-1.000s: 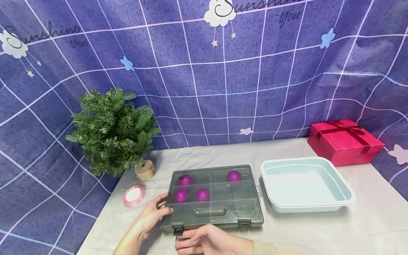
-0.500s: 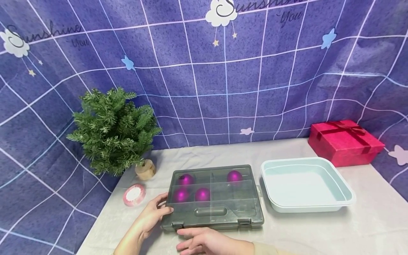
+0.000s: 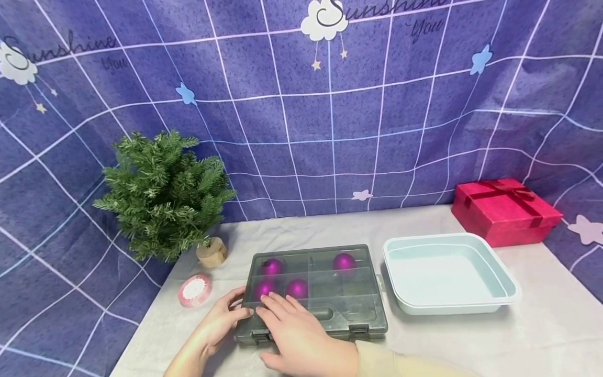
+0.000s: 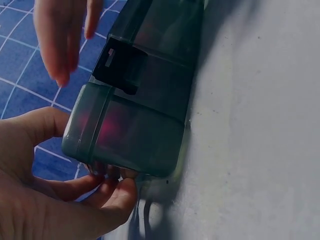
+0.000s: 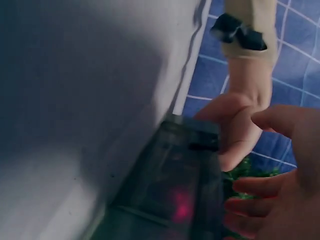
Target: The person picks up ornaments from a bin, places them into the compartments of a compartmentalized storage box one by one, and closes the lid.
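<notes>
A dark, see-through plastic storage case (image 3: 346, 298) lies on the table in the head view, lid down. Several shiny purple balls (image 3: 344, 263) show through its lid. My left hand (image 3: 220, 318) grips the case's left end, thumb over the lid edge and fingers along the side. My right hand (image 3: 303, 335) is over the front left of the lid, fingers straight; whether it touches the lid I cannot tell. The left latch (image 4: 120, 67) lies against the case front in the left wrist view. The right latch (image 3: 359, 329) shows at the front edge.
A small artificial fir tree (image 3: 165, 193) on a wooden base (image 3: 212, 252) stands at left, behind a pink ribbon roll (image 3: 195, 290). A pale blue tray (image 3: 452, 310) stands right of the case, before a red gift box (image 3: 506, 209). A patterned curtain (image 3: 330, 120) hangs behind.
The left latch, sticking out one second ago, now lies against the case. My right hand has risen from the front edge to over the lid. The left hand has kept its hold.
</notes>
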Demonstrator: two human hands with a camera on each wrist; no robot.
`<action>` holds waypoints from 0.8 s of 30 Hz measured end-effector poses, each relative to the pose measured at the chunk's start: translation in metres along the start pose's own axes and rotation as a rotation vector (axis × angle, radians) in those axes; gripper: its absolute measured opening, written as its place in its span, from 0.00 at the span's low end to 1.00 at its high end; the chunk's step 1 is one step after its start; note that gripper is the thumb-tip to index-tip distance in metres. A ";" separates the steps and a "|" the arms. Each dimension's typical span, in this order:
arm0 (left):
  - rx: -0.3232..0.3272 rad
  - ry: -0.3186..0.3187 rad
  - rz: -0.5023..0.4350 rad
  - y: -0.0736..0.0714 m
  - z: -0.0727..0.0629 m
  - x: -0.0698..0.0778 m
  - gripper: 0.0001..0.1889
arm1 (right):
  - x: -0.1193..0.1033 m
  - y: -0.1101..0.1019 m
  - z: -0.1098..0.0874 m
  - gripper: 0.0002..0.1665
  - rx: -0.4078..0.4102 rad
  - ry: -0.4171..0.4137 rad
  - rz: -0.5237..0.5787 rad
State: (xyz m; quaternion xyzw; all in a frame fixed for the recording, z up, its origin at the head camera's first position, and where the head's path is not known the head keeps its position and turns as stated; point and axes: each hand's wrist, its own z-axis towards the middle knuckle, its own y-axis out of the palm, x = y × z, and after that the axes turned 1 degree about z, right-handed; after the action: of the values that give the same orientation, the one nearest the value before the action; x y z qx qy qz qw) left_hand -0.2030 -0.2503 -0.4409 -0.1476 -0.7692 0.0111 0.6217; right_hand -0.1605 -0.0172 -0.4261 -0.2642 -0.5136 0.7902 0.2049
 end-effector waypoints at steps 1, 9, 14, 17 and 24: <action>0.001 0.002 0.000 0.000 0.000 0.000 0.38 | 0.000 0.002 0.003 0.46 -0.026 0.019 -0.040; -0.015 0.005 -0.012 0.000 0.000 -0.001 0.38 | 0.003 0.023 0.020 0.46 -0.091 0.109 -0.107; -0.014 0.003 -0.012 0.000 0.000 -0.002 0.37 | 0.003 0.027 0.022 0.39 -0.017 0.108 -0.145; -0.005 -0.002 -0.010 0.000 0.000 -0.002 0.37 | 0.002 0.026 0.022 0.39 -0.003 0.105 -0.150; 0.005 -0.010 -0.004 0.001 0.001 -0.001 0.38 | 0.001 0.024 0.024 0.39 -0.032 0.114 -0.164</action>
State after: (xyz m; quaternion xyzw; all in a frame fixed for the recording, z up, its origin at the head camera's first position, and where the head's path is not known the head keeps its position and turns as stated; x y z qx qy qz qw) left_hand -0.2031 -0.2499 -0.4424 -0.1441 -0.7726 0.0126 0.6181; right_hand -0.1773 -0.0424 -0.4402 -0.2690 -0.5337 0.7462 0.2933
